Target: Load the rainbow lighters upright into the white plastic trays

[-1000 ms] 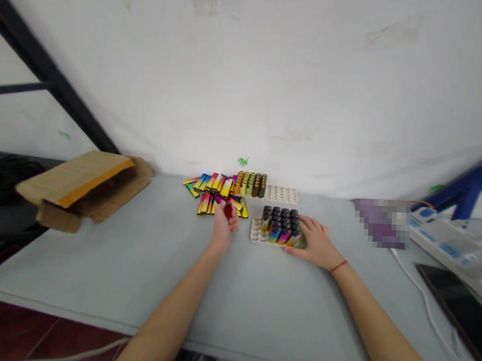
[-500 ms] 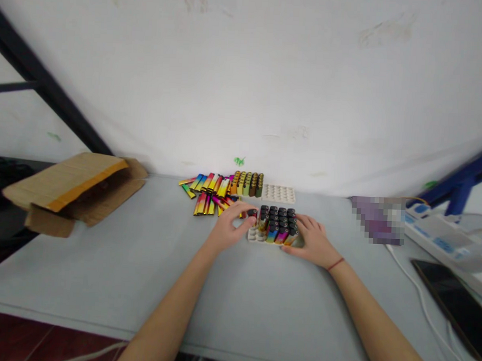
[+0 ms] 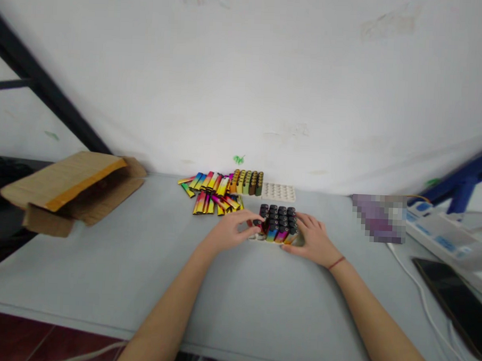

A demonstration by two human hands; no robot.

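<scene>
In the head view my left hand (image 3: 236, 229) pinches a black-topped lighter (image 3: 257, 222) between thumb and fingers. It is at the left part of a white tray (image 3: 264, 240) with round holes. Upright black-topped lighters (image 3: 278, 218) with shiny coloured bodies fill most of that tray. My right hand (image 3: 312, 238) grips the tray's right side, thumb at the front corner and fingers along the lighters. The left hand hides some of the tray's front-left holes.
Behind lie a loose pile of shiny multicoloured flat sleeves (image 3: 212, 192), a block of gold-topped pieces (image 3: 247, 182) and another white holed tray (image 3: 279, 192). An open cardboard box (image 3: 76, 189) lies left. Right are a power strip (image 3: 442, 232), a phone (image 3: 455, 301) and a white cable (image 3: 419, 295).
My left hand has moved slightly right and down with the lighter, over the tray's front-left holes. My right hand stays in place at the tray.
</scene>
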